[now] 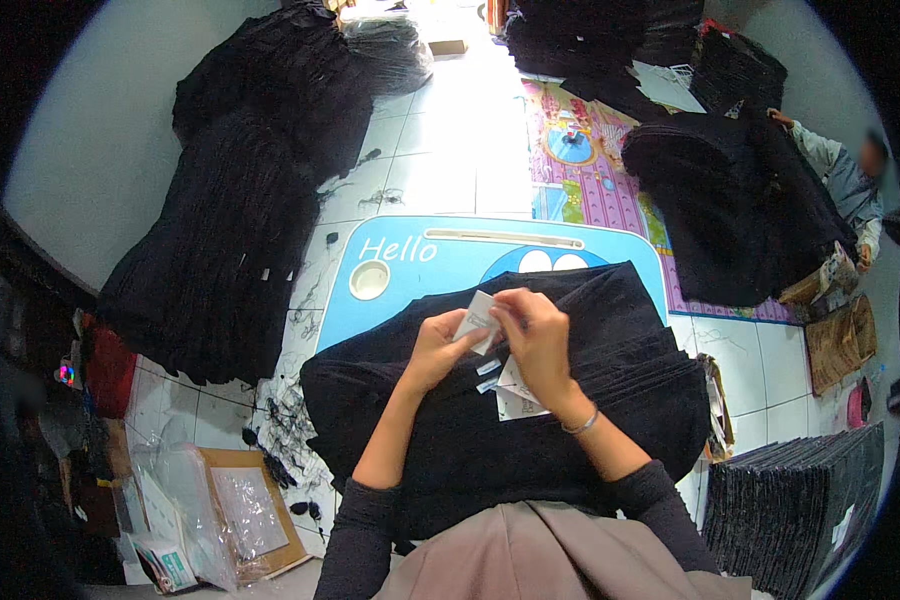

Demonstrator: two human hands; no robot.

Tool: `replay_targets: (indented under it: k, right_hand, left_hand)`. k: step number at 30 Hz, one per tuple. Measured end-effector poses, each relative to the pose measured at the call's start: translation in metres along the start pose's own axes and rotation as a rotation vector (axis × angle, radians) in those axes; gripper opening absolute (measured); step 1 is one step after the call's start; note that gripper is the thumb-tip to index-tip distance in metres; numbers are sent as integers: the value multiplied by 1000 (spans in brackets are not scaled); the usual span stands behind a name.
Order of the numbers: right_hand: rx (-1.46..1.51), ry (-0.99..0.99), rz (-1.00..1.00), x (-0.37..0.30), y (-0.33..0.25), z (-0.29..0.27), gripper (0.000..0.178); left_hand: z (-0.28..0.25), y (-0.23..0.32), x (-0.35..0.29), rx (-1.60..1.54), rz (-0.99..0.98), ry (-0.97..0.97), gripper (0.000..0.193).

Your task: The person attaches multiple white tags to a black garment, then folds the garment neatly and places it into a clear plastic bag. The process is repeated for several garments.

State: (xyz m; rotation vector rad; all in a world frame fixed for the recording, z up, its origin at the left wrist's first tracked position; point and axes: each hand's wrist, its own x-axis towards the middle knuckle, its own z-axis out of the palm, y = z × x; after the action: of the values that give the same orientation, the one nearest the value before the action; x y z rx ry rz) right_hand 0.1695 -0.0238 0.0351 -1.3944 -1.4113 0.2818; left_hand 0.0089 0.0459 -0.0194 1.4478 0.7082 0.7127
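Mid-frame, your left grip and right grip pinch the white tag; likely light, bendable: hold its edges.

The pleated black cloth looks matt and a little rough, while the blue desk under it has a smooth surface. The white tag seems to be of smooth paper. I see also a shiny, metal-looking bracelet, glossy floor tiles, a crinkled transparent plastic bag and matt brown cardboard.
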Motion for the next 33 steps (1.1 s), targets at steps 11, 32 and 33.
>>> replay_targets:
  k: [11,32,33]
  right_hand:
    - [179,45,79,1,13,5,25]
    - [131,-214,83,37,15,-40,18]
    - [144,-93,56,34,14,-39,21]
  left_hand:
    - [7,11,-3,-368,73,-41,54]
    - [-2,5,4,-451,-162,34,47]
    - [-2,5,5,-493,-201,45,50]
